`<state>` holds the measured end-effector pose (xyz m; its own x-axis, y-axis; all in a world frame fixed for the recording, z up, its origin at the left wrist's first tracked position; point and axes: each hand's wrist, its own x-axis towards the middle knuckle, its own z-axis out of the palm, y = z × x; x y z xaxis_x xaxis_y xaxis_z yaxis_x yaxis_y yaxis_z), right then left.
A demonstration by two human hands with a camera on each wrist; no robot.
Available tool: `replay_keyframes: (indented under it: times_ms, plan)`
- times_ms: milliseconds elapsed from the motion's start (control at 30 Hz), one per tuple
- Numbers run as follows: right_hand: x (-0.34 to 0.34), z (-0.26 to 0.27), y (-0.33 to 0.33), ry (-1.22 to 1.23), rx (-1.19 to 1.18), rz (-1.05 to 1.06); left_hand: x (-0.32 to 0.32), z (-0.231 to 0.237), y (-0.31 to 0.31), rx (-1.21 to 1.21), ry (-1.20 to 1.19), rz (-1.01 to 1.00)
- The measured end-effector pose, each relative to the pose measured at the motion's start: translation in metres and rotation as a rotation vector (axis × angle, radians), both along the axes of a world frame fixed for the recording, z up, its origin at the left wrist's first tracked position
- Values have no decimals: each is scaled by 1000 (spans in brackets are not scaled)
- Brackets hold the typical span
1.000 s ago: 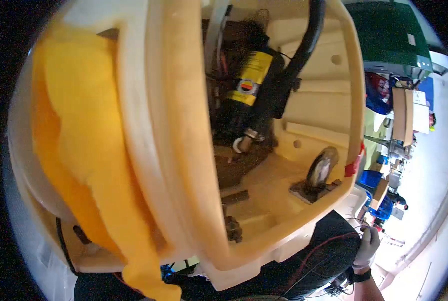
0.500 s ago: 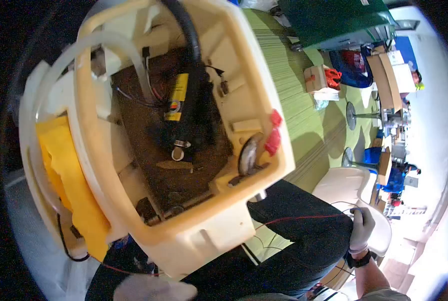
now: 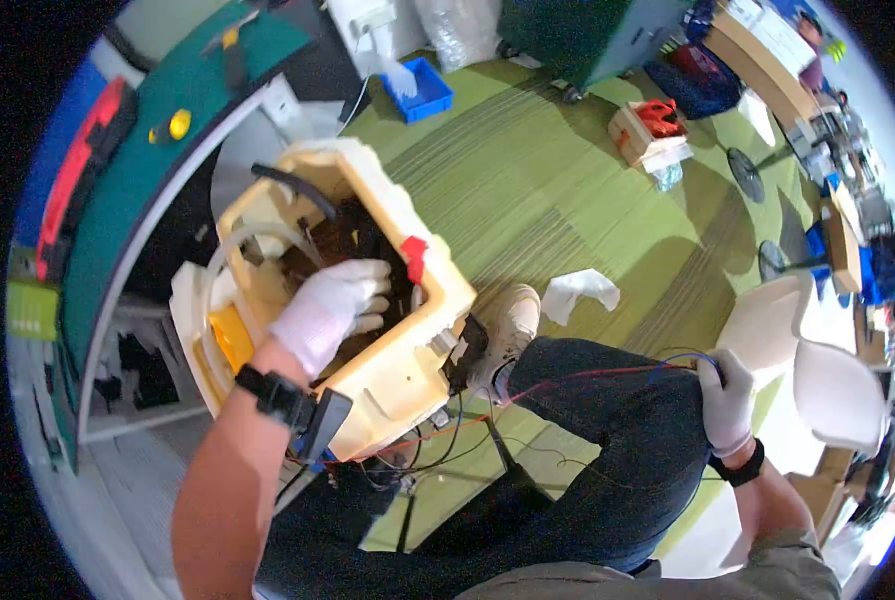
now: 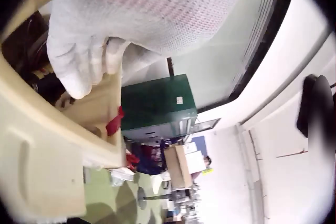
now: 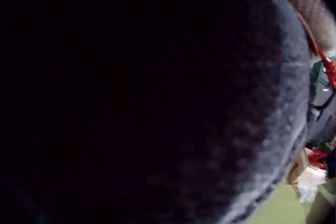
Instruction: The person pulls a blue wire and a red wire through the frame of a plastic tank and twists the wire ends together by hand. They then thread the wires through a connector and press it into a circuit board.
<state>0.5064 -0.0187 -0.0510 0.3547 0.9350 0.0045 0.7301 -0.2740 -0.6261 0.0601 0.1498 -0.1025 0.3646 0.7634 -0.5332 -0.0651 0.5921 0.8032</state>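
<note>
A cream plastic housing [image 3: 392, 390] stands tilted at the left of the head view, its opening facing up, with a black pipe and dark parts inside. My white-gloved left hand [image 3: 332, 310] reaches across this opening, fingers extended and slightly bent, covering part of the inside. In the left wrist view the gloved fingers [image 4: 79, 64] hang over the housing's rim, holding nothing visible. On the knee, my gloved right hand [image 3: 729, 405] pinches thin red and blue wires [image 3: 607, 373]. Dark trouser cloth fills most of the right wrist view.
Yellow material [image 3: 229, 338] sits at the housing's left side beside a clear hose [image 3: 217, 275]. Loose cables [image 3: 437, 445] hang below. A green-topped bench [image 3: 152, 190] with tools stands left. White chairs [image 3: 837, 385], a blue tray [image 3: 417, 90] and a wooden box [image 3: 639, 140] are around.
My left hand has come up from the bottom edge onto the housing's opening. The head view has drawn back, showing the bench and more floor. My right hand stays at the knee with the wires.
</note>
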Motion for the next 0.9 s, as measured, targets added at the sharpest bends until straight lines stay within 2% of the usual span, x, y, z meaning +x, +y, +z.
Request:
replay_keyframes:
  times_ms: [67, 133, 200, 333, 367, 467, 500, 600, 700, 767, 867, 900]
  plan:
    - [-4, 5, -2, -6, 23, -5, 27, -13, 11, -107, 141, -45]
    - [-1, 5, -3, -27, 58, 24, 37, -23, 16, -123, 106, -162]
    - [3, 3, -4, -25, 77, 40, 43, -21, 19, -167, 88, -98]
    - [8, 4, -1, 44, 80, 51, 41, -25, 30, -63, 165, -183]
    - [11, 2, -2, 50, 83, 52, 41, -18, 33, -25, 212, -255]
    - [16, -3, -1, 63, 78, 55, 40, -13, 40, 74, 464, -367]
    - [18, -4, -1, 75, 84, 54, 40, -7, 42, 243, 591, -550]
    - [21, -6, -1, 100, 90, 51, 36, -21, 45, 97, 408, -473]
    - [22, -4, -1, 121, 82, 49, 43, -11, 47, 282, 676, -754]
    - [21, -5, -3, 141, 72, 37, 71, 19, 43, 204, 907, -848]
    - [21, -5, -4, 142, 60, 28, 56, 5, 43, 259, 885, -820]
    - [21, -3, -4, 145, 51, 22, 42, -11, 41, 232, 728, -701]
